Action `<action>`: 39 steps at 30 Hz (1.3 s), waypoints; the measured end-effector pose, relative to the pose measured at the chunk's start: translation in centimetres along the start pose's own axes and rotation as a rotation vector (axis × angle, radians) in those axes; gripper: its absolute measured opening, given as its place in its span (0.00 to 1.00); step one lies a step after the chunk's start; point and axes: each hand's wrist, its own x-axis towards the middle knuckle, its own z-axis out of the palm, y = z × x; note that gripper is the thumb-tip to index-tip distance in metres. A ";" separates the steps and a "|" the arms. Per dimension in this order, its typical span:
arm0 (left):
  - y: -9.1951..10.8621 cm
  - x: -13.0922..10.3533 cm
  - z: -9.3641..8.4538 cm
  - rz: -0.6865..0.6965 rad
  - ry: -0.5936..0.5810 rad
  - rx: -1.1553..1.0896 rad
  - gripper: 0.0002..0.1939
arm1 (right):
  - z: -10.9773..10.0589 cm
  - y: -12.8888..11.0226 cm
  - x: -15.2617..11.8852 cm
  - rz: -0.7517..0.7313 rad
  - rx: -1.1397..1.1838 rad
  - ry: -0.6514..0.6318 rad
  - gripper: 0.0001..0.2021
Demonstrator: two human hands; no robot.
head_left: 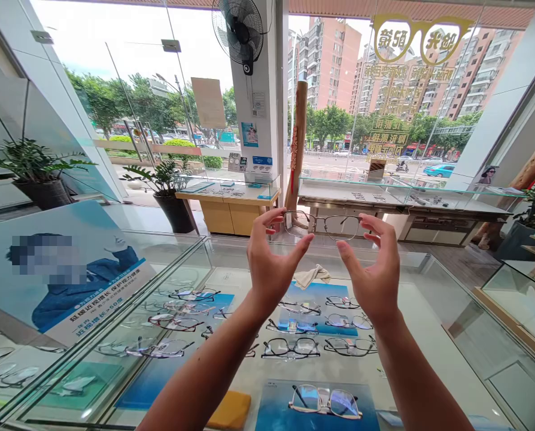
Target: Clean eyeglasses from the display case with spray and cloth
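Observation:
A pair of thin-rimmed eyeglasses (320, 222) is held up above the glass display case (418, 263), lenses side by side. My left hand (270, 260) closes its fingertips on the left end of the frame, thumb below the left lens. At the other end, my right hand (377, 272) grips the frame by the fingertips, its thumb beneath the right lens. Below them lies a crumpled beige cloth (311, 276). Several more glasses sit in the case, among them a black-framed pair (289, 347) and a silver-framed pair (325, 402) near the front.
A slanted poster board (70, 335) stands at the left, and a yellow item (230, 410) lies by my left forearm. Ahead are a potted plant (173, 206), a wooden post (297, 143) and further display counters (348, 203). A fan (239, 30) hangs on the pillar.

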 end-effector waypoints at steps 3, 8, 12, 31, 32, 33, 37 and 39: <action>0.2 -0.2 0.0 0.097 0.058 0.032 0.34 | 0.0 0.1 -0.1 0.009 0.000 -0.013 0.25; 0.3 -0.3 0.2 0.168 0.096 0.037 0.35 | 0.1 0.2 -0.2 -0.006 -0.016 -0.007 0.26; 0.1 -0.3 0.1 0.213 0.128 0.049 0.36 | 0.1 0.1 -0.2 -0.012 -0.013 -0.003 0.26; -0.1 -0.4 0.3 0.015 0.089 -0.010 0.36 | 0.1 -0.5 -0.2 0.022 -0.002 -0.001 0.24; -0.1 -0.4 0.3 0.012 0.084 -0.016 0.37 | 0.1 -0.6 -0.2 0.023 0.005 0.005 0.24; -0.1 -0.4 0.4 0.007 0.078 -0.019 0.37 | 0.1 -0.7 -0.2 0.025 0.013 0.011 0.24; -0.1 -0.4 0.4 -0.013 0.066 -0.018 0.34 | 0.0 -1.0 -0.2 0.020 0.064 0.035 0.24; -0.3 -0.4 0.5 0.011 0.087 -0.024 0.34 | -0.1 -1.2 -0.2 0.020 0.103 0.050 0.23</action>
